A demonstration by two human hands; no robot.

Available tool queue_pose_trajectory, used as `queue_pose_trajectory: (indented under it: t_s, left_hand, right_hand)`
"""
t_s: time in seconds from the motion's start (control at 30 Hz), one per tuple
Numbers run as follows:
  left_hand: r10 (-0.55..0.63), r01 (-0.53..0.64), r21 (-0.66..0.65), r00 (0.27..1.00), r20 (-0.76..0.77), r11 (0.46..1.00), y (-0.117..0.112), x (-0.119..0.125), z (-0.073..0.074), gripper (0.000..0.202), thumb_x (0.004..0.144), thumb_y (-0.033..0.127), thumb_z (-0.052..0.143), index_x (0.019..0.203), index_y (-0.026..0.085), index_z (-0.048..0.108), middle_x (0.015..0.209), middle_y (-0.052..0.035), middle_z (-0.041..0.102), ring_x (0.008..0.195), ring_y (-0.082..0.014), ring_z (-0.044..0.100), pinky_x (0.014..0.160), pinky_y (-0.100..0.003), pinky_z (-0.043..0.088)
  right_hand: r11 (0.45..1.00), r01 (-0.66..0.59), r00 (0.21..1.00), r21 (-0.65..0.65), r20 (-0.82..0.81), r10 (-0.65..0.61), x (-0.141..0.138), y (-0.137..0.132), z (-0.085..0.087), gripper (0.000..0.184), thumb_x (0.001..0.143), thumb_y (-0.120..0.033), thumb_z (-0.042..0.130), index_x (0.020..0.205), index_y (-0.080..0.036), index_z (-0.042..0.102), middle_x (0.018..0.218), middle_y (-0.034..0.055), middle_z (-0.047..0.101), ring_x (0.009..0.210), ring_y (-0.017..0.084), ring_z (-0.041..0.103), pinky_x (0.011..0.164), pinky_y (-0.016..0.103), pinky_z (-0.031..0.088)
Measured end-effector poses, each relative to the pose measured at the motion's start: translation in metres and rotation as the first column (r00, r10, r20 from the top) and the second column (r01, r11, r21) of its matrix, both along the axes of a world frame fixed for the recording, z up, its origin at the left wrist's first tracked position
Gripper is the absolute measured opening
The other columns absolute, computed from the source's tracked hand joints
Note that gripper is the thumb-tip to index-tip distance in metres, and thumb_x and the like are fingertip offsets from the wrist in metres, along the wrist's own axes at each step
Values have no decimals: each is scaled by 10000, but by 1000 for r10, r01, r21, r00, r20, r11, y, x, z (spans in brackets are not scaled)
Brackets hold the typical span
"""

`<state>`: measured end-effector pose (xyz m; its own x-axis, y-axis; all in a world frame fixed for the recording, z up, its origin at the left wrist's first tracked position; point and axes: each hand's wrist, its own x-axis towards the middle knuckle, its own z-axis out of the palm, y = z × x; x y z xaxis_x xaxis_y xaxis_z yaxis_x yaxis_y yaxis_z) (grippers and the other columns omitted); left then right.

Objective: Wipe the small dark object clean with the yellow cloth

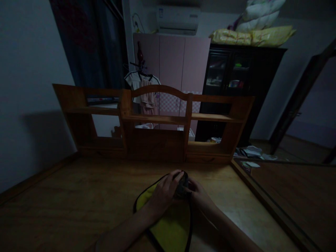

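My left hand [166, 189] is closed over the left side of a small dark, rounded bundle [181, 188], its fingers bent across the top. From the other side, my right hand [197, 193] pinches the bundle's right edge. Dim light hides what the bundle is made of. Beneath my left hand and forearm lies a flat yellow piece with black edging [173, 227], wide in the middle and tapering toward me. Whether the bundle is joined to the yellow piece I cannot tell.
The wooden bed platform [105, 196] carries all this. A wooden headboard with shelves [154, 119] stands across its far end, and a raised wooden rail [265, 201] runs along the right. Beyond are a pink wardrobe [172, 63] and a dark cabinet [244, 70].
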<state>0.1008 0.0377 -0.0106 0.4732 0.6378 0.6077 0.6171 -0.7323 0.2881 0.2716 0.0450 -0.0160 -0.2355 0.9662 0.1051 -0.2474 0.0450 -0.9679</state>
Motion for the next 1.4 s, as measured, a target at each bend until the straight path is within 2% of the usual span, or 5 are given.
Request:
queue_pose_trajectory:
  t_s: [0.47, 0.83, 1.13, 1.27, 1.4]
  left_hand:
    - [65, -65, 2, 996, 61, 998, 1, 0, -1, 922, 738, 188, 758, 1453, 273, 183, 1424, -106, 373, 1299, -261, 416, 1051, -423, 415]
    - [-17, 14, -182, 1000, -12, 983, -2, 2, 5, 989, 733, 46, 705, 1469, 334, 110, 1491, -72, 263, 1327, -254, 365, 1058, -426, 404]
    - [-137, 121, -159, 986, -93, 980, -2, 0, 12, 921, 757, 111, 674, 1472, 303, 128, 1520, -62, 201, 1374, -265, 258, 1093, -450, 353]
    - [-220, 200, -138, 963, -156, 970, -5, 4, 13, 985, 675, -66, 535, 1480, 289, 92, 1515, -49, 207, 1396, -234, 203, 1131, -412, 304]
    - [-164, 138, -168, 975, -150, 976, -3, 6, 8, 930, 703, -53, 501, 1475, 294, 117, 1473, -73, 250, 1345, -254, 303, 1074, -428, 382]
  right_hand:
    - [996, -33, 999, -87, -25, 31, 10, -5, 15, 285, 716, -326, 739, 923, -132, 726, 903, 72, 743, 846, 230, 676, 832, 343, 481]
    - [969, -80, 983, -233, -182, 37, 3, 5, -16, 532, 619, -198, 762, 1137, -193, 641, 879, 56, 743, 812, 255, 698, 756, 356, 510]
    - [983, 67, 988, -170, -128, -90, 1, 0, -18, 495, 642, -167, 706, 1130, -206, 632, 909, 51, 736, 832, 250, 691, 766, 356, 520]
    - [988, 154, 981, -20, -117, -156, 5, 5, -25, 376, 647, -201, 717, 1021, -210, 679, 999, 72, 721, 899, 255, 666, 805, 367, 522]
    - [974, 207, 978, 95, -25, -205, 8, 9, -27, 361, 661, -228, 715, 1019, -203, 677, 1036, 76, 712, 960, 275, 647, 852, 392, 514]
